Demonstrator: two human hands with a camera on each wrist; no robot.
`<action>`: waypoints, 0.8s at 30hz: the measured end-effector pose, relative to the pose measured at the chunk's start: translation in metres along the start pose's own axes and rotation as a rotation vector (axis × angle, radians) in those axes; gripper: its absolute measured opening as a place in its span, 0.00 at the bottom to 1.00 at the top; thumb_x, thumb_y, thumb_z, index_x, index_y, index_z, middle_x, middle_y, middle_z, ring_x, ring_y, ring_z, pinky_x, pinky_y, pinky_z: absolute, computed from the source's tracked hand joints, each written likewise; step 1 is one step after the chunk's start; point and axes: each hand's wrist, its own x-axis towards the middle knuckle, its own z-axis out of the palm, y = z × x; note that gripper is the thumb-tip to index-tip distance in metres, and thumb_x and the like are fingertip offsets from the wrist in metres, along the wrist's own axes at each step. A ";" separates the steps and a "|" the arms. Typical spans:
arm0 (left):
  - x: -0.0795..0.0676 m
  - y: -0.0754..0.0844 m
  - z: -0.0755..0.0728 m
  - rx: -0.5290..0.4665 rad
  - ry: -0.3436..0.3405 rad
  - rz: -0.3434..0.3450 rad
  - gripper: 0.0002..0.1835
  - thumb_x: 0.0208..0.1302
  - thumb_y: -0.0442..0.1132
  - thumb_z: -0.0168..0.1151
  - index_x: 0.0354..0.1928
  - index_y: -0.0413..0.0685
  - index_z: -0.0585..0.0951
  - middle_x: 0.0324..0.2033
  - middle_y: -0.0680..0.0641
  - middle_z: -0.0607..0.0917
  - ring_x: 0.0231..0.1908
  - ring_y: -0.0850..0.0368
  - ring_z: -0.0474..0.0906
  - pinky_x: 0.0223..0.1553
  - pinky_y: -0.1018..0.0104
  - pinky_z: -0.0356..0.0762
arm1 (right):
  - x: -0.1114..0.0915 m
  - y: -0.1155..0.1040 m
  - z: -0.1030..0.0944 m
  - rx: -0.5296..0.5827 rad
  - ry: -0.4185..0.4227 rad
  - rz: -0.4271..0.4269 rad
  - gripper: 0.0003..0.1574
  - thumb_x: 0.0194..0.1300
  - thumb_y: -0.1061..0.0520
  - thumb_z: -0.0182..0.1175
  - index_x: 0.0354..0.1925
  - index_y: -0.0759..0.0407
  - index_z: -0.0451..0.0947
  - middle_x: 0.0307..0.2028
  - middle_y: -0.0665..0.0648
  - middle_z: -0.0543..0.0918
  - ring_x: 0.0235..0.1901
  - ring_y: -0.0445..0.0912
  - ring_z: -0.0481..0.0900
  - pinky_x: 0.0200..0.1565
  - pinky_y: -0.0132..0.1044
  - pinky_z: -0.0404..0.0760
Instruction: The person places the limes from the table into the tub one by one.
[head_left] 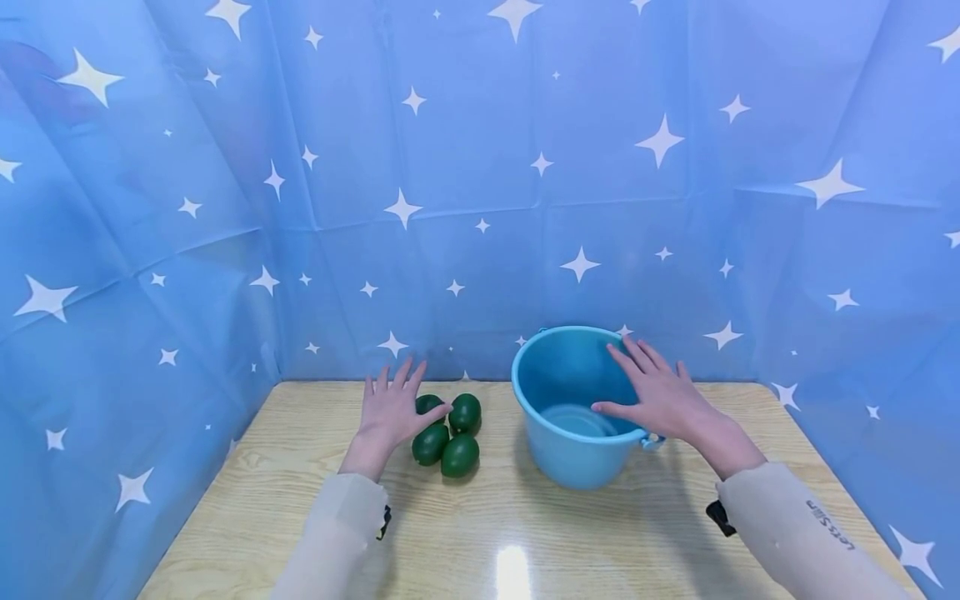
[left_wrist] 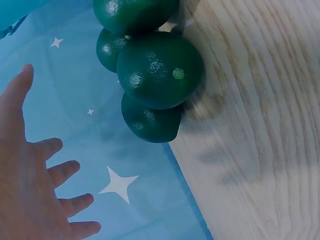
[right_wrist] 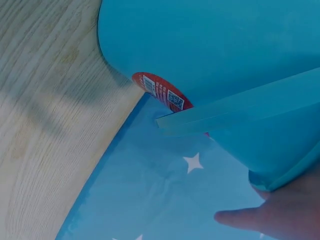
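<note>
Several dark green limes [head_left: 460,455] sit bunched together on the table, left of a light blue bucket [head_left: 577,458]. My left hand [head_left: 390,412] hovers beside and partly over the limes, fingers spread, holding nothing; one lime at the back is partly hidden by it. In the left wrist view the hand [left_wrist: 35,185] is apart from the limes [left_wrist: 160,70]. The bucket stands upright, and its inside shows only the bottom. My right hand [head_left: 663,396] is at the bucket's right rim with fingers spread; whether it touches the rim I cannot tell.
The bucket's handle [right_wrist: 240,105] crosses its outer side, near a red label [right_wrist: 162,90]. A wooden table [head_left: 300,517] carries everything. Blue star-patterned cloth [head_left: 465,167] encloses the back and both sides, close behind the bucket.
</note>
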 end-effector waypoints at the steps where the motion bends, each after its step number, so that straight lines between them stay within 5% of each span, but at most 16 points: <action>1: -0.001 0.000 0.000 0.001 0.000 -0.001 0.51 0.61 0.77 0.49 0.79 0.59 0.53 0.79 0.44 0.55 0.76 0.31 0.49 0.74 0.30 0.45 | 0.000 0.000 0.000 -0.001 0.001 0.000 0.66 0.59 0.23 0.59 0.78 0.58 0.49 0.78 0.70 0.47 0.75 0.71 0.44 0.64 0.82 0.47; 18: -0.003 -0.012 0.009 -0.011 -0.011 -0.008 0.47 0.65 0.72 0.52 0.78 0.56 0.56 0.78 0.43 0.57 0.75 0.32 0.51 0.75 0.34 0.51 | 0.000 0.001 0.001 0.000 0.004 -0.006 0.66 0.59 0.24 0.60 0.79 0.59 0.48 0.78 0.70 0.47 0.75 0.71 0.44 0.64 0.82 0.49; 24: -0.001 -0.014 0.012 -0.007 0.013 0.015 0.44 0.67 0.65 0.57 0.77 0.51 0.59 0.76 0.40 0.62 0.73 0.35 0.59 0.73 0.41 0.61 | 0.000 0.001 0.001 -0.004 0.020 -0.009 0.66 0.59 0.25 0.60 0.78 0.59 0.48 0.77 0.71 0.48 0.75 0.71 0.45 0.63 0.82 0.50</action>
